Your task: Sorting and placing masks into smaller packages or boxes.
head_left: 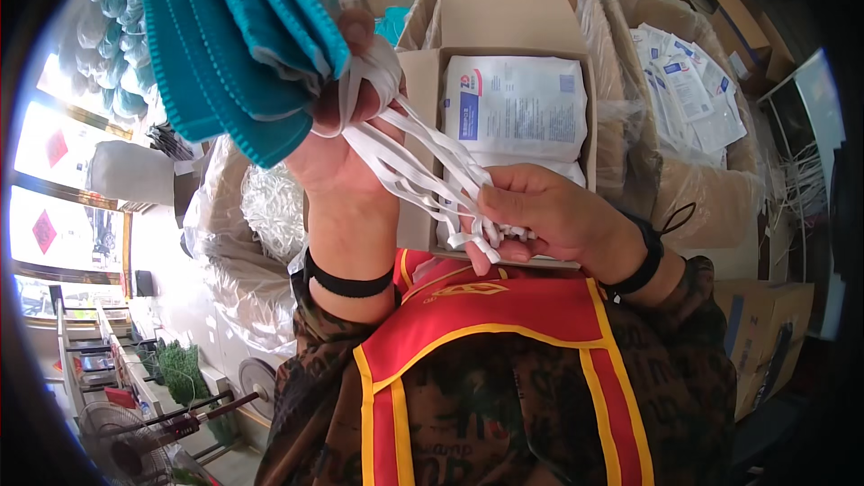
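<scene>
Person in camouflage top and red bib apron, black bands on both arms.
Camouflage top (486, 405): brown, dark green, black, dark lettering printed over the pattern, long sleeves. Red apron bib (513, 310): yellow edging, yellow outlined emblem (470, 289) at center, two red shoulder straps (616, 405) with yellow borders. Left hand (333, 157) bare, narrow black band (349, 280) on forearm. Right hand (553, 202) bare, wider black wristband (646, 259), thin dark cord loop (679, 217) beside it.
</scene>
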The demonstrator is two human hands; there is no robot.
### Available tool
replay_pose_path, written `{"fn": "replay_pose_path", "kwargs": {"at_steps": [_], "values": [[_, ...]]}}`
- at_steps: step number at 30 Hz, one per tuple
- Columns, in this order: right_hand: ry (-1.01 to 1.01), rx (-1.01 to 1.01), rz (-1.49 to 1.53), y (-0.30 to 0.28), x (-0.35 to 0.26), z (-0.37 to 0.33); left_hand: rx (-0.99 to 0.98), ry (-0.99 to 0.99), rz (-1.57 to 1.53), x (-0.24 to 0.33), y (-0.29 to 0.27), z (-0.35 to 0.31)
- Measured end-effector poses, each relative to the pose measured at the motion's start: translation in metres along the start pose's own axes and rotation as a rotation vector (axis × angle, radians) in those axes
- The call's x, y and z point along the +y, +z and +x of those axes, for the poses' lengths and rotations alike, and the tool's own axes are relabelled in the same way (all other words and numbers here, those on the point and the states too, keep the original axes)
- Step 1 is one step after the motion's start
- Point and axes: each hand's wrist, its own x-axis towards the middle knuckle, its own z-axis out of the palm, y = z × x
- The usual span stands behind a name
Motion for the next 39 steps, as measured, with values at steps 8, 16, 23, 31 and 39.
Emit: {"fn": "replay_pose_path", "kwargs": {"at_steps": [8,16,23,31,39], "values": [[0.006,-0.041,0.075,0.006,-0.004,0.007,0.057,0.025,0.052,-0.007,0.002,0.002],[0.109,0.055,0.047,0.012,-0.001,0.001,-0.016,-0.009,0.078,0.008,-0.008,0.003],[0.093,-0.093,0.088,0.016,-0.002,0.002,-0.066,-0.275,-0.055,-0.008,0.002,0.006],[0.158,-0.165,-0.005,0.025,-0.011,0.012,0.038,-0.022,-0.121,-0.023,-0.013,-0.016],[0.237,-0.045,-0.285,0.010,-0.012,0.008,-0.087,-0.176,0.086,-0.007,0.006,0.003]]}}
